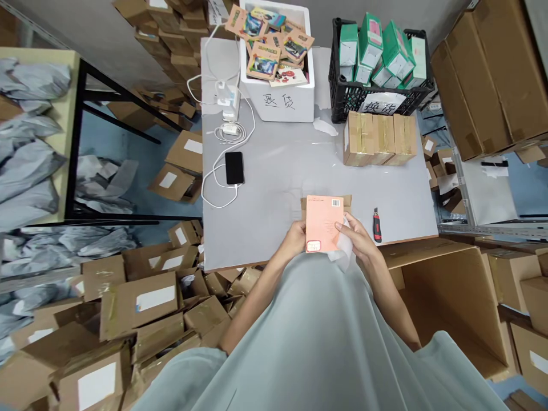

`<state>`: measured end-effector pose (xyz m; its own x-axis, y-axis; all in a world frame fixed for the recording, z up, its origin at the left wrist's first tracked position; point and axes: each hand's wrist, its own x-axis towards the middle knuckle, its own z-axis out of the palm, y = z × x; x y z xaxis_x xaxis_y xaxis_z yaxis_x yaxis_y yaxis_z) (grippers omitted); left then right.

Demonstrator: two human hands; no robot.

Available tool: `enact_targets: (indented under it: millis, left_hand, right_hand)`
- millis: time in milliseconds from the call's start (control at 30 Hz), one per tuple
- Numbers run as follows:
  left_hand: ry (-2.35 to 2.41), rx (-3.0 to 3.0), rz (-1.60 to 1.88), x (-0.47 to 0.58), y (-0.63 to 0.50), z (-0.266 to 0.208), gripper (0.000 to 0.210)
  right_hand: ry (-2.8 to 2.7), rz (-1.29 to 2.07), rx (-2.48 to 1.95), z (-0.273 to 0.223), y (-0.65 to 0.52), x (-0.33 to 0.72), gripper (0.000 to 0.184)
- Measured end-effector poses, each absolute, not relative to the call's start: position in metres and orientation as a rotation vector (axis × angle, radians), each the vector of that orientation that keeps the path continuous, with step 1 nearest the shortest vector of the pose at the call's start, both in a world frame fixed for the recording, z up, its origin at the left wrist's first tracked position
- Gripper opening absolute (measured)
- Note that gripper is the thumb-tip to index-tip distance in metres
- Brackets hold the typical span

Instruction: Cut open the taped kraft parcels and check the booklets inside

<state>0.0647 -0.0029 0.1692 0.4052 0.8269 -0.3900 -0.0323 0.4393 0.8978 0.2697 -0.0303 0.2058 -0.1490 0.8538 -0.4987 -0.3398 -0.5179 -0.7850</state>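
Note:
A thin orange box or booklet [323,220] with a barcode at its upper right is held up at the table's front edge. My left hand [296,237] grips its left side, fingers mostly behind it. My right hand [356,235] has its thumb on the front at the right edge. White crumpled wrapping [343,251] hangs by the right hand and overlaps the item's lower right corner. Behind the orange item a brown cardboard piece [346,201] shows, mostly hidden. A red and black box cutter [377,225] lies to the right of my right hand.
On the grey table [274,171] stand a white foam box [280,105] of colourful packs, a black crate [336,85] of green boxes, and taped cartons [379,140]. A phone [234,168] with cables lies left. A large open carton [449,302] sits below right; parcels [141,297] crowd the floor.

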Motion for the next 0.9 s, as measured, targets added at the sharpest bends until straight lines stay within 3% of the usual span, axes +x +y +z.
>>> enact_targets:
  millis: [233,367,533,767,900]
  left_hand:
    - [1.316,1.268,0.903,0.057,-0.002,0.172,0.028]
    - [1.216,1.186,0.958,0.046,0.002,0.181,0.044]
    - [1.170,0.982,0.875,0.040,-0.005,0.179,0.045]
    - [1.363,0.594,1.048,-0.012,-0.006,0.123,0.061]
    - [1.613,0.595,0.872,-0.043,0.000,0.076,0.063]
  right_hand:
    - [-0.649,1.666,-1.319,0.202,-0.032,0.261,0.051]
    - [-0.680,1.581,-1.358,0.202,-0.034,0.258,0.051]
    - [-0.743,1.536,-1.442,0.201,-0.037,0.262,0.051]
    - [-0.686,1.272,-1.661,0.211,-0.039,0.285,0.052]
    - [-0.727,1.230,-1.688,0.217,-0.041,0.288,0.047]
